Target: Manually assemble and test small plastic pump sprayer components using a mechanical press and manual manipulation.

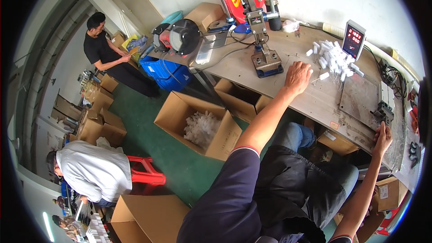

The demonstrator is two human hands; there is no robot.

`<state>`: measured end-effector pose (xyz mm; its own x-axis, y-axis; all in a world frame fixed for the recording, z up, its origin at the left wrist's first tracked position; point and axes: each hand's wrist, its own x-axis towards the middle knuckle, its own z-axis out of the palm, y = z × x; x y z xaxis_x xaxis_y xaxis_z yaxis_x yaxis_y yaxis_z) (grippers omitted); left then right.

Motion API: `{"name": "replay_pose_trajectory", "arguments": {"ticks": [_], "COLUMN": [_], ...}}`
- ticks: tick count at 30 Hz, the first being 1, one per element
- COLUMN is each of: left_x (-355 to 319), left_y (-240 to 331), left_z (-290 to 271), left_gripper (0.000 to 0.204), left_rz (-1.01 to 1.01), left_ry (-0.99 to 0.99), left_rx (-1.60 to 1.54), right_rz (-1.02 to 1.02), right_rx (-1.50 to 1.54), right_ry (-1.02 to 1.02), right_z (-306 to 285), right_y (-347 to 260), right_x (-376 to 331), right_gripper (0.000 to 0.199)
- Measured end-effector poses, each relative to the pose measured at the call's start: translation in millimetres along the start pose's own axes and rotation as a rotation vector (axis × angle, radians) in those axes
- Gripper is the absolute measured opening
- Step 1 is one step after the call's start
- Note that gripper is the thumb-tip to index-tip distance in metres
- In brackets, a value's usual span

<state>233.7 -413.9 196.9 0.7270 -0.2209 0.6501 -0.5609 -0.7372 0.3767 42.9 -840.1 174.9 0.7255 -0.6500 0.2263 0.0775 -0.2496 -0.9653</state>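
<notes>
My left hand (298,77) is over the workbench (288,93), between the lever press (264,40) and a heap of white plastic pieces with thin wires (334,58). Its fingers are bent and close together; what they hold, if anything, is hidden. At the bench's right front edge, my right hand (382,138) has its fingers pinched together just below a small black fixture (383,112) on a metal block. I cannot make out what lies between those fingers. Behind the heap stands a small counter with a lit red display (354,39).
A cut-off saw (177,36) stands at the bench's far left. Below, an open carton (220,141) holds translucent plastic pieces. Two people are nearby: one in black (105,49) standing, one in white (94,168) beside a red stool (146,173). Cables (396,83) lie at the right.
</notes>
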Motion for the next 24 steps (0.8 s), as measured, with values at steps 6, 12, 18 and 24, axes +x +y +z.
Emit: {"name": "replay_pose_trajectory", "arguments": {"ticks": [6, 12, 18, 24], "left_x": [-11.7, -11.9, -12.8, -22.0], "left_y": [31.5, 36.8, 37.1, 93.2], "left_z": [7.6, 14.3, 13.3, 23.7], "left_gripper": [0.021, 0.01, 0.007, 0.01], "left_rz": [0.154, 0.237, 0.13, 0.084], "left_ry": [-0.171, -0.147, -0.011, 0.247], "left_rx": [0.028, 0.124, 0.168, -0.232], "right_rz": [-0.015, -0.021, -0.017, -0.013], "right_rx": [-0.036, -0.006, 0.004, -0.022], "right_ry": [0.006, 0.007, -0.006, 0.01], "right_z": [-6.3, -1.6, 0.1, -2.7], "right_y": [3.0, -2.5, -2.0, 0.4], "right_x": [1.3, -2.4, -0.6, -0.4], "right_gripper": [0.039, 0.04, 0.04, 0.037]}}
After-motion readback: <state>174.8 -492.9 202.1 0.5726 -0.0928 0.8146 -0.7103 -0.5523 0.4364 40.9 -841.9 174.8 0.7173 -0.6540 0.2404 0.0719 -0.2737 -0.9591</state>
